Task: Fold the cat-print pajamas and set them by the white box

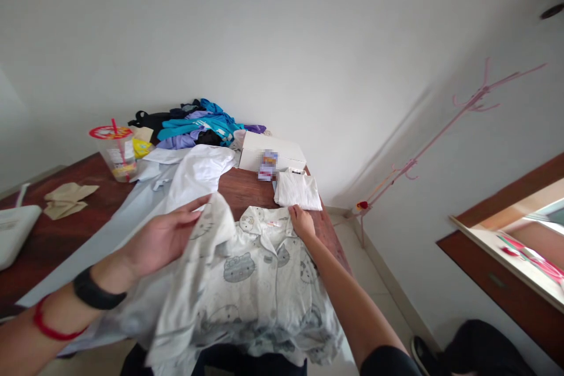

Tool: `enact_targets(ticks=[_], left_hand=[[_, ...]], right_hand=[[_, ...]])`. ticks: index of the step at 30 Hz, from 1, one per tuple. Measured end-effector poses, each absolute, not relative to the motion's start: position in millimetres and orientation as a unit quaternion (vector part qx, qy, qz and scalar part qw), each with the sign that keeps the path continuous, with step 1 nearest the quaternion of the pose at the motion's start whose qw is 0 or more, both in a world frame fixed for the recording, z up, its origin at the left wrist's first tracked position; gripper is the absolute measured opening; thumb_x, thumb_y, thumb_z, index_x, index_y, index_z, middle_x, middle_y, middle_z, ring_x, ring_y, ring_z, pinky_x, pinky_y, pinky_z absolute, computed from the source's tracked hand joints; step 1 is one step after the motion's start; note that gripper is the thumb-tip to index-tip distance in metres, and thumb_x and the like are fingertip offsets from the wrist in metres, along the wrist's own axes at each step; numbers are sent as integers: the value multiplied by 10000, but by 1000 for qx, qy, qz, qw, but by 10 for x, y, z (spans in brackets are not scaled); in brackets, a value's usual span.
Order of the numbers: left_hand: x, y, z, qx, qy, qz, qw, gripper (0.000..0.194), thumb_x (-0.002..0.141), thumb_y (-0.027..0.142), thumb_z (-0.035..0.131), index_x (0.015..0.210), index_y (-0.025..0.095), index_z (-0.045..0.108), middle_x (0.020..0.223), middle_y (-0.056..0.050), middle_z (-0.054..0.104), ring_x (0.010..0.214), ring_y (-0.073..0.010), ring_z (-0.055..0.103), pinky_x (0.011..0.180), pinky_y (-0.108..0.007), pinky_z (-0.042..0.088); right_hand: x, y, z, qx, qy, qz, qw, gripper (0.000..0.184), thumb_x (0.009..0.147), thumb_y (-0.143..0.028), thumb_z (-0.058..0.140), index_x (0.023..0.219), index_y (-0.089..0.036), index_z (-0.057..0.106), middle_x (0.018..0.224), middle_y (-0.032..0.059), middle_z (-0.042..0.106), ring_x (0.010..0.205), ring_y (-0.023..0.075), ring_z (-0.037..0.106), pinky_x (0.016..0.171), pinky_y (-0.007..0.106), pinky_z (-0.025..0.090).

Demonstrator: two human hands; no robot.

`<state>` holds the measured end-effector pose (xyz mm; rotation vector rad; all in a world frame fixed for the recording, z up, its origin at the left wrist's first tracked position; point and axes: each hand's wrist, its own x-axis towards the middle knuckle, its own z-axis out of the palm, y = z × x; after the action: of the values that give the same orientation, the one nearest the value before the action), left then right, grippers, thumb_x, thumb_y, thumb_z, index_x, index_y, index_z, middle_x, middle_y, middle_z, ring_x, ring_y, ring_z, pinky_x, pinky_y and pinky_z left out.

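A pale pyjama shirt printed with grey cartoon cats lies spread over the near end of the brown wooden table, its collar pointing away from me. My left hand grips the shirt's left shoulder and sleeve, lifting the cloth into a fold. On the collar's right side, my right hand pinches the fabric against the table. A black band and a red string circle my left wrist.
A folded white garment lies just beyond my right hand, with a white box behind it. White and light-blue clothes, a coloured clothes pile, a plastic cup, brown paper. A pink coat rack stands right.
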<state>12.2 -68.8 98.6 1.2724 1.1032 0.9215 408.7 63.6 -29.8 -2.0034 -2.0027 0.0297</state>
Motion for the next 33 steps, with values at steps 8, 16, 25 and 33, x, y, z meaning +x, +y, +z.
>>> enact_targets(ticks=[8,16,25,33], left_hand=[[885,-448,359,427,372,374,734,900,910,429,525,1656,228,64,1699,-174,241,1506,-281,396,1188,-488,382],[748,-558,-45,675,404,327,524,532,881,346,633,1402,243,604,1605,-92,459,1519,-289,358,1277,-475,218],[671,-580,-91,617,385,381,571,319,962,364,490,1159,213,691,1535,-95,542,1435,-265,484,1223,-422,342],[713,-603,23,670,422,338,509,310,963,361,464,1105,202,689,1190,-79,721,1191,-264,628,1085,-378,455]], right_hand=[[4108,644,-307,-696,-700,10,157,355,1103,-412,364,1061,-216,658,951,74,762,817,200,666,664,265,273],[4080,628,-275,-695,-700,25,161,330,1097,-388,381,1053,-217,659,937,76,757,831,211,670,665,266,282],[4051,205,135,-688,-692,33,216,302,1012,-313,506,1225,-161,656,1270,170,649,1100,260,643,867,311,450],[3283,-1213,80,-555,-703,333,294,253,919,-303,624,1146,-230,707,1072,68,734,810,199,689,713,308,541]])
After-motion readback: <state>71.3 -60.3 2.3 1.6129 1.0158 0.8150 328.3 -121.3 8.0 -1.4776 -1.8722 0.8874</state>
